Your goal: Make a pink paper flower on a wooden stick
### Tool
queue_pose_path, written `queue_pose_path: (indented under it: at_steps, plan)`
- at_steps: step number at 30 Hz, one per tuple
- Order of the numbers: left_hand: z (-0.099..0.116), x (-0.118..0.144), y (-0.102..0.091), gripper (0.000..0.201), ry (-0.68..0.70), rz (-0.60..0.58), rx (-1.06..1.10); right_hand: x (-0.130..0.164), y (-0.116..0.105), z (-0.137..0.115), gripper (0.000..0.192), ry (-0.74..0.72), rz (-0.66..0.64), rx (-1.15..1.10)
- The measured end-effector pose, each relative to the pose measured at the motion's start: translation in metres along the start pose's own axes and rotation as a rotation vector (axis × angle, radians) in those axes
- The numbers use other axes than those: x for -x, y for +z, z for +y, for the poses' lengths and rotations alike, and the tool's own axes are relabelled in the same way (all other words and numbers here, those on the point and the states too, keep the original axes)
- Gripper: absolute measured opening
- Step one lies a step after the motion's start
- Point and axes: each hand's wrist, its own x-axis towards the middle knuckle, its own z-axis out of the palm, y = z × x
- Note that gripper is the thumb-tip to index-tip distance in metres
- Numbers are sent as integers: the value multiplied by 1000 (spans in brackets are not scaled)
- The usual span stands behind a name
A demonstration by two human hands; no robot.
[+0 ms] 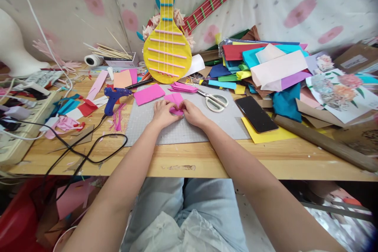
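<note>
Both my hands meet over the grey cutting mat (pixel 189 132), fingers bent around a small piece of bright pink paper (pixel 174 98). My left hand (pixel 165 113) grips its left and near side, and my right hand (pixel 191 113) pinches its right edge. A crease seems to run down the piece. Just left of it lies a flat pink paper rectangle (pixel 149 94). Beyond my right hand is a stack of narrow pink paper pieces (pixel 183 87), touching the blades of white-handled scissors (pixel 217 102). My fingertips partly hide the held paper.
On the left are a blue glue gun (pixel 113 100) with a looping black cord, paper scraps and a power strip (pixel 29 126). To the right are a phone (pixel 256 114), a wooden stick (pixel 321 141) and piled coloured paper (pixel 277 67). A yellow paper lute (pixel 167 53) stands behind.
</note>
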Motion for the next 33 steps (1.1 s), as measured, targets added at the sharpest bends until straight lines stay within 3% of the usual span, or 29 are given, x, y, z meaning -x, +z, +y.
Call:
queue_pose_path:
  at_steps: [5, 9, 14, 22, 27, 30, 33]
  plan:
    - [-5, 0, -4, 16, 49, 58, 82, 3, -3, -3, 25, -4, 40, -39]
    - [-18, -1, -7, 43, 94, 56, 133, 7, -6, -7, 21, -86, 125, 16]
    - [-19, 1, -9, 64, 51, -19, -2, 10, -6, -12, 41, -270, -12, 156]
    - [-4, 9, -17, 65, 97, 110, -112, 8, -21, -2, 54, -161, 72, 308]
    - [-8, 9, -15, 68, 155, 77, 4, 8, -23, 1, 54, -145, 138, 367]
    - [-11, 8, -12, 65, 146, 22, -65, 7, -19, -4, 50, -161, 96, 346]
    - [-9, 8, -12, 61, 103, 43, -160, 8, -13, -10, 47, -161, 60, 390]
